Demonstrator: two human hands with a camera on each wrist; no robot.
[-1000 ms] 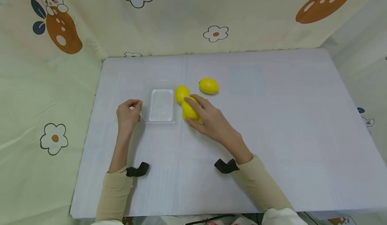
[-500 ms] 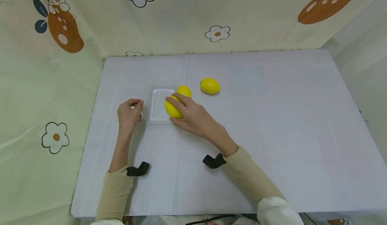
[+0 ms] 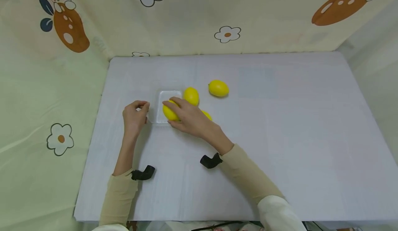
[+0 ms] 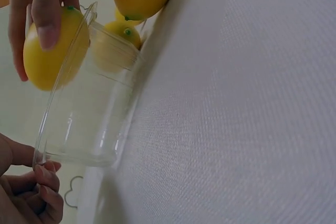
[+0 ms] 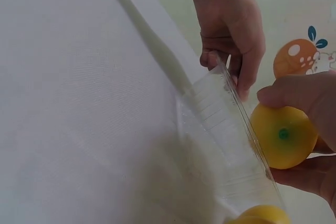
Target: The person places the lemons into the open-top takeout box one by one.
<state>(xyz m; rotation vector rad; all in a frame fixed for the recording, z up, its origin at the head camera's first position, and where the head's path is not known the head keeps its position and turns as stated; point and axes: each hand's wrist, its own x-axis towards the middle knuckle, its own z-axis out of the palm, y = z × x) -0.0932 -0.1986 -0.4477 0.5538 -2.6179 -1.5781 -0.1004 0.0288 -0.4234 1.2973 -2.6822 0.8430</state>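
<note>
A clear plastic box stands on the table's left half. At its left side my left hand pinches the rim between thumb and fingers, as the left wrist view shows at the box wall. My right hand grips a yellow lemon over the box, fingers on the far side and thumb on the near side. In the right wrist view this lemon is level with the rim, its green-tipped end facing the camera. A second lemon lies by the box's right side; another lemon is partly hidden behind my right hand.
Farther back and to the right, one more lemon rests on the white-covered table. A patterned curtain hangs behind the table and along its left side. Black wrist mounts stick out from both sleeves.
My right hand has carried the lemon leftward from beside the box to over it, uncovering part of another lemon behind. My left hand stays at the box rim.
</note>
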